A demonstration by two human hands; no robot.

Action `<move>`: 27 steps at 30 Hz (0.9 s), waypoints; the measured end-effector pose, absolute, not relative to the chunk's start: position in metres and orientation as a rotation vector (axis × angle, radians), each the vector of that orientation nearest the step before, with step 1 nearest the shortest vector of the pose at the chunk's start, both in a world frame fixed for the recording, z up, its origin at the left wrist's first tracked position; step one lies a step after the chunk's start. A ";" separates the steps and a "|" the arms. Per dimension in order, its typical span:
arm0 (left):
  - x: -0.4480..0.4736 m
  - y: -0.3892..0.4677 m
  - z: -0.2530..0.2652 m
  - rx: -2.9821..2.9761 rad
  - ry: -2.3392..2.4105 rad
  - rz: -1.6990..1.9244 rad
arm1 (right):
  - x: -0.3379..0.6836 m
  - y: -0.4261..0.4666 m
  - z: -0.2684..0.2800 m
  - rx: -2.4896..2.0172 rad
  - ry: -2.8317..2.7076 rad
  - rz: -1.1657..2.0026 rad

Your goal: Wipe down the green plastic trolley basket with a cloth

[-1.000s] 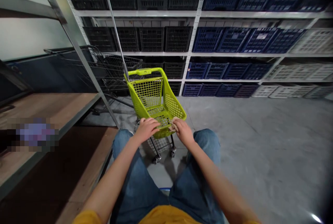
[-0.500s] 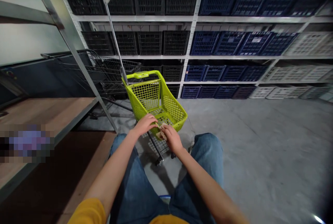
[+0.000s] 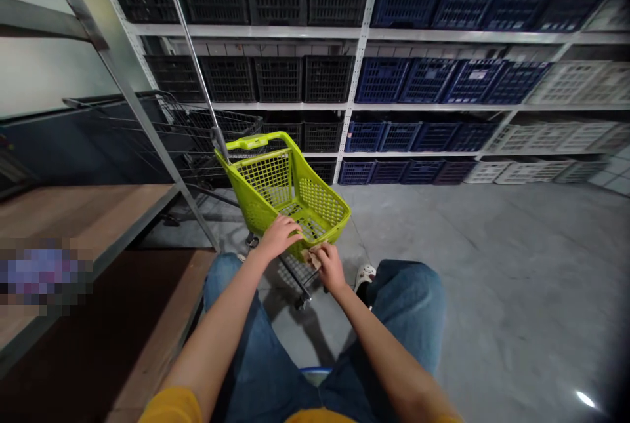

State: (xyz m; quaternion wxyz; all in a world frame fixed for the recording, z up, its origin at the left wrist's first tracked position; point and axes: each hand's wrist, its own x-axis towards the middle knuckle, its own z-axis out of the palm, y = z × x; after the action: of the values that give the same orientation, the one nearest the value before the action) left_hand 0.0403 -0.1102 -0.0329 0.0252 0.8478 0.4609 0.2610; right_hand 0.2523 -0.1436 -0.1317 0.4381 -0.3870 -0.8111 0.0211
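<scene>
A lime-green plastic shopping cart [image 3: 256, 203] stands in front of me, its low end toward my knees. My left hand [image 3: 279, 238] is closed over the near left rim of its basket, fingers bent across the edge. At the near end of the basket, my right hand [image 3: 331, 267] pinches a crumpled beige-brown cloth [image 3: 311, 256] against the outside just below the rim. Part of the cloth is hidden by the fingers. The basket's bottom grid shows nothing lying on it.
Tall white shelving [image 3: 361, 49] with black, blue and white crates lines the back. A metal-framed rack with wooden shelves [image 3: 123, 206] stands at the left, a dark wire cart [image 3: 197, 131] behind it. A pole [image 3: 197, 69] with a pale board rises from the green cart. Grey floor [image 3: 492, 279] extends right.
My right hand and the cloth have shifted slightly along the cart's near end. The view has turned a little, and my right knee has moved outward, showing a white shoe.
</scene>
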 end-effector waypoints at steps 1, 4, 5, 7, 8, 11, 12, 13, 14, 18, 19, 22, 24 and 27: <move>0.040 -0.110 -0.034 2.616 1.430 0.811 | 0.254 -0.143 -0.135 -0.966 -2.039 0.068; 0.038 -0.107 -0.038 2.595 1.447 0.844 | 0.257 -0.141 -0.127 -0.959 -2.028 0.109; 0.037 -0.107 -0.040 2.593 1.449 0.854 | 0.256 -0.140 -0.122 -0.964 -1.980 0.109; 0.037 -0.107 -0.042 2.598 1.454 0.868 | 0.252 -0.140 -0.116 -0.982 -1.882 0.084; 0.038 -0.107 -0.042 2.599 1.460 0.874 | 0.250 -0.140 -0.117 -0.993 -1.862 0.072; 0.040 -0.111 -0.041 2.585 1.505 0.885 | 0.246 -0.142 -0.135 -1.014 -1.958 0.089; 0.042 -0.113 -0.041 2.578 1.520 0.884 | 0.246 -0.143 -0.144 -1.014 -2.005 0.106; 0.043 -0.114 -0.040 2.571 1.534 0.882 | 0.247 -0.144 -0.151 -1.015 -2.038 0.123; 0.044 -0.116 -0.040 2.563 1.544 0.884 | 0.247 -0.145 -0.156 -1.019 -2.048 0.136; 0.049 -0.120 -0.039 2.535 1.576 0.927 | 0.245 -0.145 -0.146 -1.038 -1.875 0.137; 0.050 -0.120 -0.040 2.531 1.582 0.932 | 0.243 -0.144 -0.139 -1.037 -1.825 0.130; 0.053 -0.119 -0.041 2.517 1.615 0.937 | 0.238 -0.140 -0.133 -1.022 -1.782 0.123; 0.055 -0.118 -0.041 2.510 1.636 0.941 | 0.236 -0.140 -0.147 -1.024 -1.861 0.145; 0.056 -0.117 -0.041 2.504 1.640 0.942 | 0.238 -0.143 -0.178 -1.052 -1.992 0.189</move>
State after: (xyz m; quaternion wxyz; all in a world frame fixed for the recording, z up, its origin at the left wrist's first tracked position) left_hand 0.0562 -0.1173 -0.0413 0.0019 0.7979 0.5227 0.3002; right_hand 0.2376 -0.1432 -0.1782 0.4263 -0.4208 -0.7972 0.0757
